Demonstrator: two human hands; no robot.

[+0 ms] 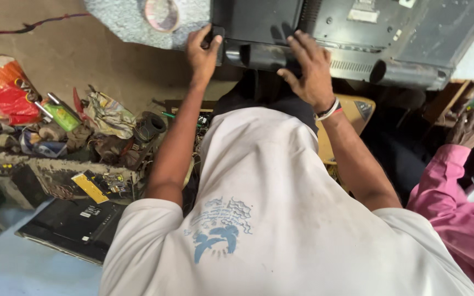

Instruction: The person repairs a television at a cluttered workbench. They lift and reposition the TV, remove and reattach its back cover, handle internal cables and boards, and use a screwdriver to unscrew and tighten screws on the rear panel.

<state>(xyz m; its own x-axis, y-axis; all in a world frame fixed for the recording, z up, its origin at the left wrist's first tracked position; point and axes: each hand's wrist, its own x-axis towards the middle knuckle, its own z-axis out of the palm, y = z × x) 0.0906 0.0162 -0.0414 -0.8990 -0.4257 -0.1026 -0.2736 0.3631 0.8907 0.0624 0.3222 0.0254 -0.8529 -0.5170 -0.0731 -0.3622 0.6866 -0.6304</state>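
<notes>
White shirt fabric (281, 230) with a blue printed design fills the view closest to me, stretched over my chest and belly. Beyond it, both my arms reach up to the dark flat-screen set (357, 33) that lies back-side up on the counter (122, 19), its near edge hanging over toward me. My left hand (203, 52) grips the corner of that edge, thumb on one side and fingers curled around a small black block there. My right hand (309, 68) lies spread and open, palm down, fingers fanned across the dark rounded bar along the set's lower edge; it presses rather than holds. A banded bracelet (330, 111) sits on that wrist. A roll of tape (162, 13) rests on the speckled counter just left of my left hand.

Down on the floor to my left is a heap of clutter: a red and orange bag (4, 87), a green bottle (61, 115), crumpled wrappers, a black tube and a yellow strip on a circuit board (90, 188). At the right edge another person's hand (472, 127) and pink sleeve (456, 219) come into view, apart from mine.
</notes>
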